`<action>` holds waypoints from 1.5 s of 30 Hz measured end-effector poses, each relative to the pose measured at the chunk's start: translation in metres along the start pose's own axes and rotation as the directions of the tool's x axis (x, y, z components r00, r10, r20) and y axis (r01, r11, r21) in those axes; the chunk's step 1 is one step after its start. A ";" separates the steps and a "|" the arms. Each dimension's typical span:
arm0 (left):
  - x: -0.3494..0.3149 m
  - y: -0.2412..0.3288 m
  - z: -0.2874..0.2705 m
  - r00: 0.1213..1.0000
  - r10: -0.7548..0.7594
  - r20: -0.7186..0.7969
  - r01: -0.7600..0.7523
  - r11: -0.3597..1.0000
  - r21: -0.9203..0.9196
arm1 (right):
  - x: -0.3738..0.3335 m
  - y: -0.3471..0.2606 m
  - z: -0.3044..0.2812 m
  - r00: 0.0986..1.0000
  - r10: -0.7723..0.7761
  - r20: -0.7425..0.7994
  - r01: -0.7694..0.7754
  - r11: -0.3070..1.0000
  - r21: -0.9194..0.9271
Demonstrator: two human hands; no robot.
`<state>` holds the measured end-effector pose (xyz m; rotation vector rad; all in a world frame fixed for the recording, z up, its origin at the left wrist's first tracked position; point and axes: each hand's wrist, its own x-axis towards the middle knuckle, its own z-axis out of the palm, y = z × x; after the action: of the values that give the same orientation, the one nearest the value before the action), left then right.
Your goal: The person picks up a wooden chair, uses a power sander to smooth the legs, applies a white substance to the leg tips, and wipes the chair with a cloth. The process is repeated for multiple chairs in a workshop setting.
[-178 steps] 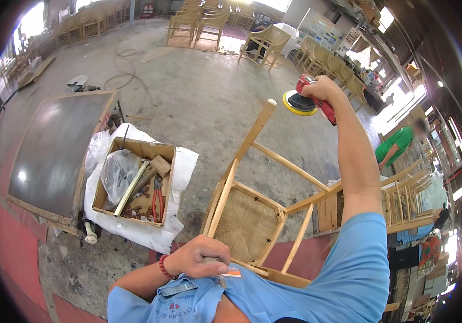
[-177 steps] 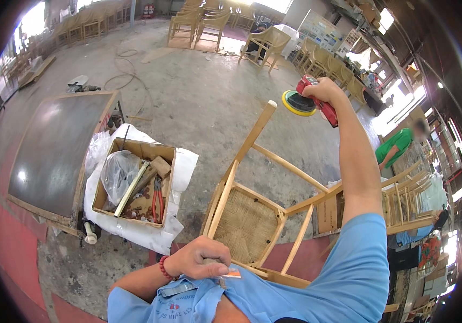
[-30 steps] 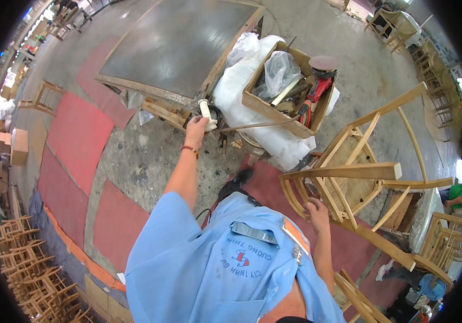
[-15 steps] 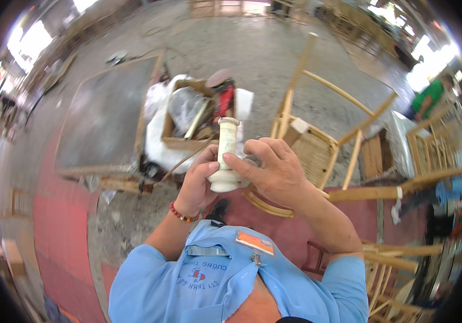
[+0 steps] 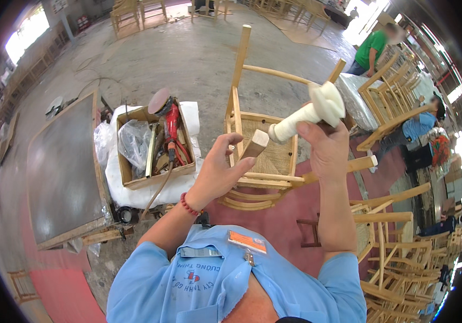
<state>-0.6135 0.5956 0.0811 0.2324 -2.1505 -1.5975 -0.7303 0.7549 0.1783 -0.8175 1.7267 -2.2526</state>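
A cream-white spool [image 5: 301,119], with a wide flange at one end and a narrow one at the other, is held tilted in my right hand [image 5: 328,153]. Its narrow end points at the pale top of a square chair leg [image 5: 252,145]. Around that leg my left hand [image 5: 223,167] is open, thumb and fingers apart; whether it touches the wood I cannot tell. The leg belongs to a wooden chair [image 5: 268,156] with a woven seat, lying tipped over in front of me.
To the left, a cardboard box [image 5: 128,180] holds a red power tool [image 5: 172,126] and clear plastic. Beyond it stands a dark-topped table [image 5: 64,167]. Several wooden chairs [image 5: 387,226] crowd the right side. A person in green [image 5: 371,48] is at the far right.
My right hand has carried the spool up and right, turning its wide end away from me. My left hand has let go of it and moved beside the chair leg. The view has shifted.
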 end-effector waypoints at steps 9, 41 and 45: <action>0.036 -0.027 0.037 0.991 0.036 0.129 -0.023 0.995 -0.100 | 0.009 0.011 0.021 0.990 0.019 0.138 0.025 0.951 -0.309; 0.035 -0.038 0.049 0.997 0.047 0.063 -0.038 0.990 -0.137 | -0.008 0.019 0.005 0.981 -0.120 0.154 0.188 0.796 -0.575; 0.035 -0.041 0.049 0.996 0.074 0.058 -0.070 0.995 -0.073 | -0.005 0.006 -0.023 0.972 -0.235 0.021 0.199 0.768 -0.608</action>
<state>-0.6716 0.6115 0.0403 0.0840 -2.1167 -1.6559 -0.7392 0.7750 0.1674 -1.1280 2.5632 -1.8393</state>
